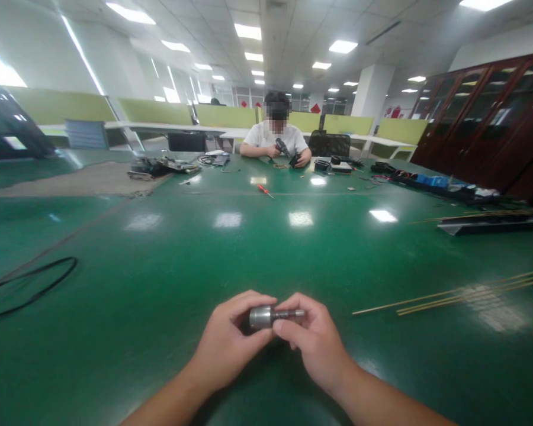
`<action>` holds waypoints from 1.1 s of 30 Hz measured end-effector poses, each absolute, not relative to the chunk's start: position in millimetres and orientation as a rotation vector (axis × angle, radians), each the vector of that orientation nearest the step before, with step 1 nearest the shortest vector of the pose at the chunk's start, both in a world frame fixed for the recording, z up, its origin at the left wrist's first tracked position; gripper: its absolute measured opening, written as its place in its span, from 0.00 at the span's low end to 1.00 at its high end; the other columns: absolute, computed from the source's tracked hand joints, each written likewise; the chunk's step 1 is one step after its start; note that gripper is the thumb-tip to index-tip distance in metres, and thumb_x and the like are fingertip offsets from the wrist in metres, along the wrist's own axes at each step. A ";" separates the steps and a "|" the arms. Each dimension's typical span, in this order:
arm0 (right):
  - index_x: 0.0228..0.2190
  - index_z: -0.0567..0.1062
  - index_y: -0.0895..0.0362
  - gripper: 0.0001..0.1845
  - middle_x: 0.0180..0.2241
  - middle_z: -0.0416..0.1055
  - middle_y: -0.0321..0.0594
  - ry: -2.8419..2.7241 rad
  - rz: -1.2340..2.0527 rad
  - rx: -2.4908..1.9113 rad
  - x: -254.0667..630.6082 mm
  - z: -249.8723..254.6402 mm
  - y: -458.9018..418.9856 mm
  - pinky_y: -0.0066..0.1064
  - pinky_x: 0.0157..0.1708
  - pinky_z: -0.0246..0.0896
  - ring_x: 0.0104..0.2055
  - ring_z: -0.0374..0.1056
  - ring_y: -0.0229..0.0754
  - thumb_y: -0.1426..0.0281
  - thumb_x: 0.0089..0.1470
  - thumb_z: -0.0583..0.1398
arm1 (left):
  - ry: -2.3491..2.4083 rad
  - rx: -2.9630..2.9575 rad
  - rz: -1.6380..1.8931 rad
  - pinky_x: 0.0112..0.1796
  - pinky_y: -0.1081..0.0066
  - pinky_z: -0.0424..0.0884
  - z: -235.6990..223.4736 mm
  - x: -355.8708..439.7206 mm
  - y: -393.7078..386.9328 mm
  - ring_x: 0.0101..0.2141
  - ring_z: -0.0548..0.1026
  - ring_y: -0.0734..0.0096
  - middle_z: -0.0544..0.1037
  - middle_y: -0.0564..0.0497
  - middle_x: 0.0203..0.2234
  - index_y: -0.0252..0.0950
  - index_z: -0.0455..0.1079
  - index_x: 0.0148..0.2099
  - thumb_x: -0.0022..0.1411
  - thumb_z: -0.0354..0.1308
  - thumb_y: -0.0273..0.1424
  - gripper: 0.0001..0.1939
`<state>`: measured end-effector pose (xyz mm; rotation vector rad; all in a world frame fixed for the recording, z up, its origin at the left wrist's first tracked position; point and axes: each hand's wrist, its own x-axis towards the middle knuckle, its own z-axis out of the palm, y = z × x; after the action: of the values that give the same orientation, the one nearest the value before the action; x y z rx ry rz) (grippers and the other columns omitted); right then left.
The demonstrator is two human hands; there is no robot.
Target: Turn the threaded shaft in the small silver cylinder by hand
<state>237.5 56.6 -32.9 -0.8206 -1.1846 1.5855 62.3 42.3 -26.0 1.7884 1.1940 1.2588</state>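
Both my hands hold a silver metal cylinder with a thinner stepped shaft (pixel 261 318), lying sideways just above the green table. Around the wide end curls my left hand (pixel 225 334), its thumb below and fingers above. My right hand (pixel 313 337) pinches the narrow shaft between thumb and fingers, and the shaft's tip pokes out to the right. The exact kind of part cannot be made out. Some fingers are hidden behind it.
Thin brass-coloured rods (pixel 444 299) lie to the right, near a dark metal channel (pixel 493 223). A black cable (pixel 48 287) loops at left. Farther off are a red screwdriver (pixel 265 190) and electronic parts (pixel 160 165). Across the table, a person (pixel 260 139) holds a power drill (pixel 283 147).
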 end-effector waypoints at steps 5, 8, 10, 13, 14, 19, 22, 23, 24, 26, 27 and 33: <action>0.27 0.76 0.57 0.08 0.21 0.66 0.30 -1.159 1.559 -0.823 237.3 -33.2 54.4 0.25 0.24 0.51 0.22 0.55 0.33 0.68 0.44 0.68 | 1.198 1.742 1.256 0.37 0.72 0.73 -26.2 63.4 41.7 0.35 0.79 0.66 0.80 0.51 0.36 0.42 0.80 0.45 0.56 0.70 0.31 0.13; 0.28 0.77 0.57 0.07 0.20 0.65 0.30 -1.154 1.529 -0.834 237.0 -31.8 53.6 0.25 0.24 0.52 0.22 0.55 0.33 0.68 0.44 0.68 | 1.203 1.720 1.250 0.36 0.71 0.73 -27.3 63.8 41.3 0.35 0.79 0.65 0.80 0.51 0.35 0.41 0.80 0.45 0.56 0.71 0.33 0.13; 0.27 0.77 0.57 0.07 0.20 0.64 0.29 -1.158 1.522 -0.839 236.9 -31.1 53.1 0.25 0.24 0.52 0.21 0.55 0.33 0.68 0.44 0.68 | 1.207 1.707 1.248 0.35 0.71 0.73 -27.9 64.0 41.2 0.34 0.78 0.65 0.79 0.50 0.34 0.41 0.80 0.44 0.56 0.71 0.34 0.13; 0.27 0.77 0.58 0.08 0.19 0.64 0.30 -1.163 1.523 -0.853 237.4 -31.4 52.5 0.25 0.23 0.52 0.21 0.56 0.33 0.68 0.44 0.68 | 1.216 1.684 1.249 0.35 0.72 0.73 -28.1 64.1 41.2 0.34 0.78 0.65 0.80 0.50 0.34 0.40 0.80 0.44 0.55 0.72 0.34 0.13; 0.27 0.76 0.58 0.08 0.19 0.65 0.30 -1.164 1.524 -0.862 237.8 -31.8 52.4 0.25 0.23 0.52 0.21 0.57 0.34 0.67 0.44 0.68 | 1.220 1.676 1.251 0.35 0.72 0.73 -28.0 64.1 41.2 0.34 0.78 0.65 0.80 0.51 0.34 0.41 0.81 0.44 0.55 0.72 0.34 0.13; 0.28 0.76 0.58 0.09 0.19 0.66 0.31 -1.173 1.523 -0.883 238.9 -33.8 52.6 0.25 0.21 0.51 0.21 0.57 0.34 0.66 0.45 0.67 | 1.247 1.628 1.265 0.36 0.73 0.73 -29.0 63.8 42.4 0.34 0.78 0.67 0.81 0.51 0.34 0.41 0.80 0.44 0.53 0.74 0.33 0.15; 0.27 0.76 0.58 0.09 0.19 0.65 0.30 -1.180 1.521 -0.883 238.6 -33.8 53.0 0.25 0.22 0.51 0.21 0.57 0.34 0.66 0.45 0.67 | 1.252 1.589 1.272 0.37 0.73 0.73 -29.9 63.8 42.8 0.35 0.79 0.66 0.81 0.51 0.34 0.41 0.80 0.44 0.52 0.74 0.33 0.16; 0.27 0.75 0.58 0.09 0.19 0.65 0.30 -1.183 1.522 -0.884 238.5 -33.6 53.1 0.25 0.22 0.51 0.21 0.57 0.34 0.66 0.46 0.67 | 1.251 1.577 1.272 0.37 0.73 0.74 -29.9 63.9 42.6 0.35 0.79 0.66 0.82 0.51 0.34 0.40 0.80 0.44 0.52 0.74 0.33 0.16; 0.27 0.75 0.58 0.09 0.19 0.64 0.30 -1.185 1.522 -0.883 238.4 -33.3 53.1 0.25 0.22 0.51 0.21 0.57 0.34 0.66 0.46 0.67 | 1.249 1.566 1.274 0.37 0.73 0.74 -29.8 64.0 42.3 0.35 0.79 0.66 0.82 0.51 0.34 0.40 0.80 0.44 0.52 0.74 0.33 0.16; 0.27 0.75 0.58 0.09 0.18 0.63 0.30 -1.190 1.522 -0.881 238.6 -32.6 53.1 0.25 0.22 0.51 0.21 0.56 0.34 0.66 0.46 0.67 | 1.250 1.544 1.274 0.37 0.73 0.74 -29.2 64.2 41.2 0.35 0.79 0.66 0.82 0.51 0.34 0.39 0.80 0.43 0.51 0.74 0.32 0.16; 0.27 0.75 0.58 0.09 0.18 0.63 0.29 -1.193 1.522 -0.880 238.8 -32.3 53.1 0.26 0.22 0.51 0.21 0.56 0.34 0.65 0.46 0.67 | 1.252 1.531 1.275 0.37 0.74 0.74 -28.9 64.3 40.6 0.35 0.79 0.66 0.82 0.51 0.34 0.39 0.80 0.43 0.51 0.74 0.32 0.16; 0.27 0.74 0.58 0.10 0.18 0.62 0.29 -1.188 1.535 -0.872 240.3 -31.3 53.4 0.26 0.21 0.50 0.20 0.55 0.34 0.64 0.47 0.67 | 1.264 1.481 1.279 0.35 0.74 0.75 -25.7 65.3 39.4 0.33 0.80 0.66 0.83 0.50 0.33 0.37 0.79 0.43 0.50 0.74 0.33 0.16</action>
<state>240.3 53.4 -31.3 -0.8723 -1.1879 1.5346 65.3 39.4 -25.7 1.4806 1.2644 1.2791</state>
